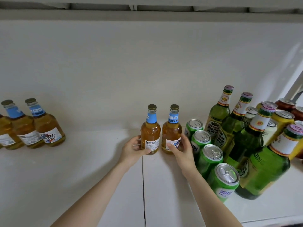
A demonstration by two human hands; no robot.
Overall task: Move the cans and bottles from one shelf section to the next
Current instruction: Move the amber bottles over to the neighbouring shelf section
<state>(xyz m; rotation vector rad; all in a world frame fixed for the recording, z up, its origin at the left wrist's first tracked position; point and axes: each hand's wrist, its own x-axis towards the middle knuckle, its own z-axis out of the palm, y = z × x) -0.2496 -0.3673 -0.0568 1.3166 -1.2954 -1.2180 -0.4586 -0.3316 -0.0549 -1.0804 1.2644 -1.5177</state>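
Two amber beer bottles with blue neck labels stand upright on the white shelf [98, 169], just right of the seam between sections. My left hand [133, 149] wraps the left amber bottle [150, 130] at its lower label. My right hand [182, 150] wraps the right amber bottle [172, 128] the same way. Three matching amber bottles [47, 126] stand in the left section. Several green cans [211, 159] line up right of my right hand. Behind them stand several tall green bottles [236, 126].
The seam [143, 185] between the two shelf boards runs towards me below the left held bottle. Yellow, white and red cans [282, 119] crowd the far right corner. An upper shelf edge [147, 13] spans overhead. The white back wall is close behind.
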